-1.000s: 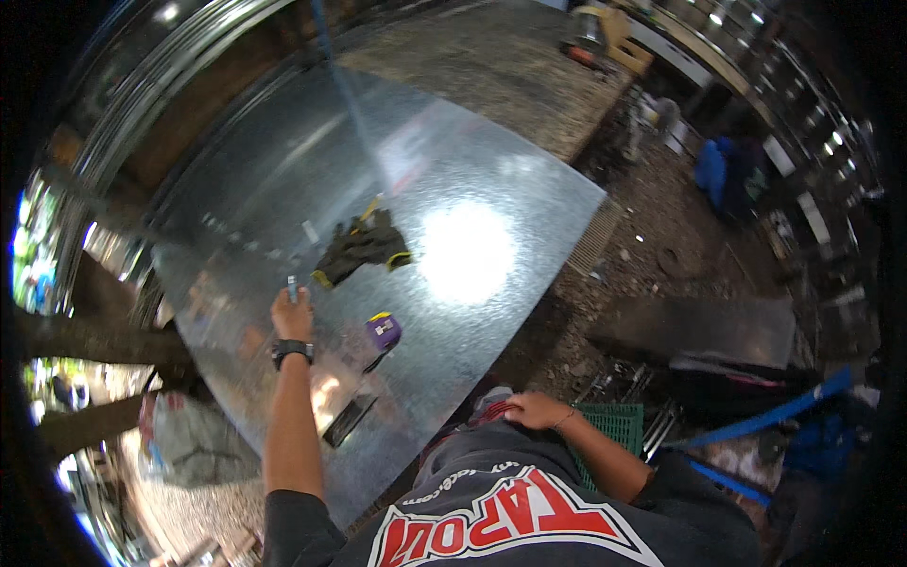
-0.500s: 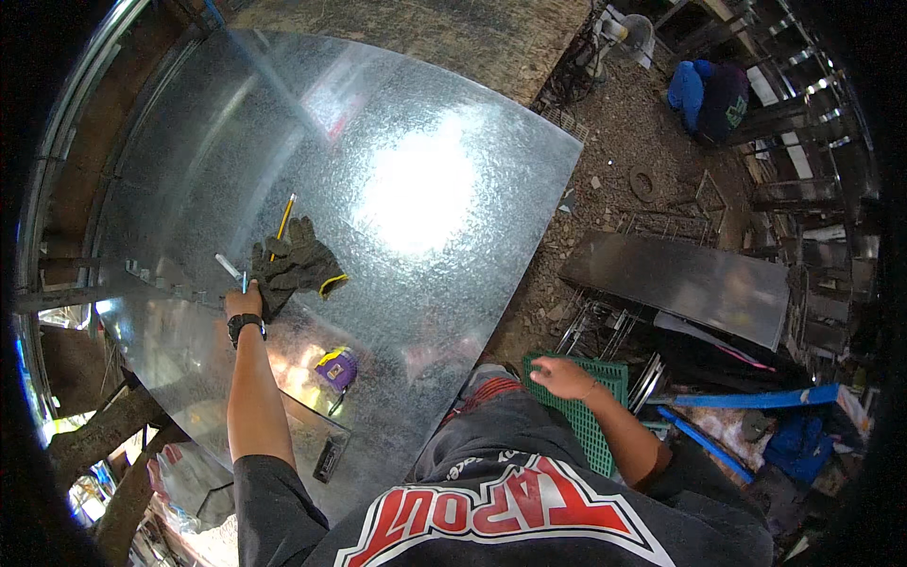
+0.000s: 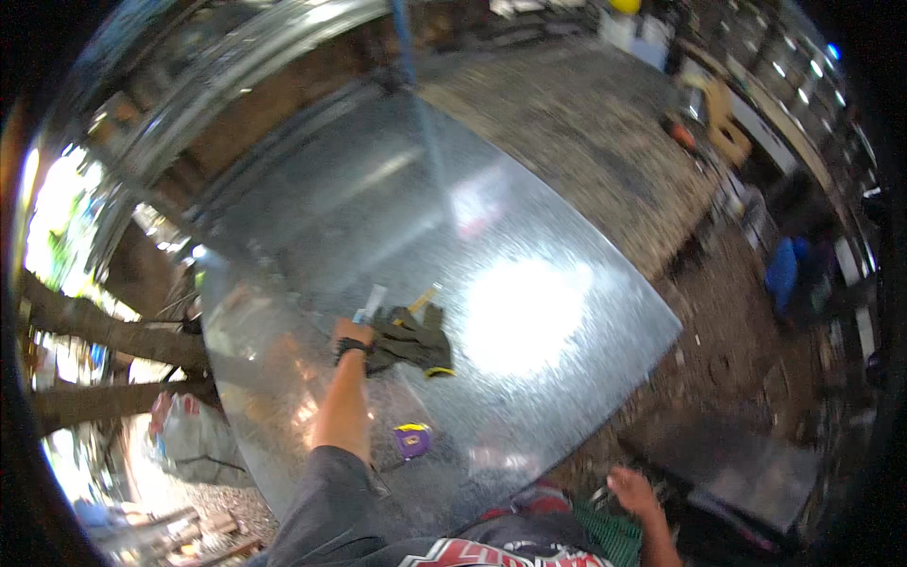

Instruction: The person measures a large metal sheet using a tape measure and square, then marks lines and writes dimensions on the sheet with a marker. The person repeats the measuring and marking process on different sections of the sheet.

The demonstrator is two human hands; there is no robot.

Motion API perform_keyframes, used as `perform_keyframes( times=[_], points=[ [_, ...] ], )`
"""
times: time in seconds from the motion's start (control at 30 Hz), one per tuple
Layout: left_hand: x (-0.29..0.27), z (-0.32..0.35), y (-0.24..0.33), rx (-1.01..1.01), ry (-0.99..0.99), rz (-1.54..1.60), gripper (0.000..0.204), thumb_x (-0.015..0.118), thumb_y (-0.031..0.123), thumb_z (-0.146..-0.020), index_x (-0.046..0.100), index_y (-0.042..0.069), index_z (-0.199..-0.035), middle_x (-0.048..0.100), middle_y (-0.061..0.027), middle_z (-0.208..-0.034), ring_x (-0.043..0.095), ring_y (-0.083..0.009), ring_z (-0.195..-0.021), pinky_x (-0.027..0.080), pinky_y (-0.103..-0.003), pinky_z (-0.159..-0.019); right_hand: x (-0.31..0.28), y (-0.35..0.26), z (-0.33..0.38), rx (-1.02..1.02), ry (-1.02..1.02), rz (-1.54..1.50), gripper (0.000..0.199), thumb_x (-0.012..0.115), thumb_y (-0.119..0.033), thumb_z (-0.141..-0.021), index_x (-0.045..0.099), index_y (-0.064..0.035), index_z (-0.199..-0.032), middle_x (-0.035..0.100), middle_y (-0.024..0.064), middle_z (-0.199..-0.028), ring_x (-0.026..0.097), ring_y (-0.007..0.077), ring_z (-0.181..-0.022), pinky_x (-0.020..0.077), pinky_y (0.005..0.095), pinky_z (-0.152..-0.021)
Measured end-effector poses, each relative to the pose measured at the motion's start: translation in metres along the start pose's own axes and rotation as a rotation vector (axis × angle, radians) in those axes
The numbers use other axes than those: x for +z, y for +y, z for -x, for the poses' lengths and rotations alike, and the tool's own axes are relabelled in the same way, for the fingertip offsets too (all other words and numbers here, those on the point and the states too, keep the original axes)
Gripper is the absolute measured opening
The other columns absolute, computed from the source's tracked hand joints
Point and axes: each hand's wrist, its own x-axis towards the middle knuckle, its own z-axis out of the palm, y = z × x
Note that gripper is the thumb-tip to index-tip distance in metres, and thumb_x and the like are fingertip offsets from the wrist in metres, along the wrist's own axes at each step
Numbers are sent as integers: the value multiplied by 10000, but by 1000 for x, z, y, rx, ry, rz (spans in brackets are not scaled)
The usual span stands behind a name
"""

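Green crate (image 3: 609,531) — pale sack (image 3: 196,442) (bulging)

White glare, dim surroundings, soft detail

Light falls unevenly on the sheet (image 3: 378,222): a large white glare burns out its right part, a pinkish-white reflection and a pale streak lie farther back, and small orange gleams dot its left part. Left of the sheet, daylight blows out to white, with the logs (image 3: 118,333) dark against it. Beyond the sheet, the board (image 3: 576,151) looks dull; right of it, the floor (image 3: 709,321) sits in brown gloom. Blur fuzzes the glove (image 3: 430,346) and tape (image 3: 412,440) on the sheet, and the right hand (image 3: 635,491) past its near edge. Fisheye distortion bows lines around the sheet, out to a black rim.
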Motion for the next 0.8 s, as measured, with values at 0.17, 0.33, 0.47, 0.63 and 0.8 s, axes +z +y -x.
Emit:
perform_keyframes(
  times=[0.17, 0.33, 0.47, 0.63, 0.8],
  points=[
    [-68, 85, 50, 154, 202, 344, 290, 703, 215, -820, 620, 57, -1049, 698, -216, -1017, 667, -398, -1010, 525, -469, -819, -3, 13, 22, 34, 137, 41, 407, 674, -254, -943, 632, 17, -1244, 717, 151, -891, 704, 268, -831, 540, 378, -775],
    [-98, 203, 29, 380, 320, 770, 339, 818, 159, -766, 585, 29, -975, 654, -173, -875, 648, -343, -828, 489, -409, -726, 10, -15, 2, -152, 134, -147, 491, 693, -276, -943, 575, 13, -1322, 705, 134, -979, 678, 279, -827, 538, 394, -715],
    [-55, 380, 41, 640, -564, 1707, 230, 740, 101, -876, 650, 24, -1073, 652, -22, -845, 623, -141, -810, 502, -310, -753, 37, -135, 39, -304, -82, -931, 452, 696, -263, -951, 588, 15, -1290, 630, 37, -831, 587, 127, -682, 472, 281, -597],
    [-60, 512, 13, 705, -629, 993, 329, 698, 220, -943, 644, 11, -1191, 709, -81, -990, 644, -164, -896, 508, -310, -812, 73, -169, 46, -228, -255, -920, 206, 708, -194, -942, 718, 12, -941, 633, 18, -725, 552, 83, -599, 449, 243, -540],
    [-67, 545, -15, 330, -892, 1216, 413, 699, 309, -952, 644, 0, -1220, 686, -20, -978, 605, -141, -890, 505, -314, -805, 78, -169, 63, -399, -489, -747, 160, 757, -154, -895, 713, -2, -913, 691, 43, -792, 619, 101, -660, 493, 250, -600]
  ],
)
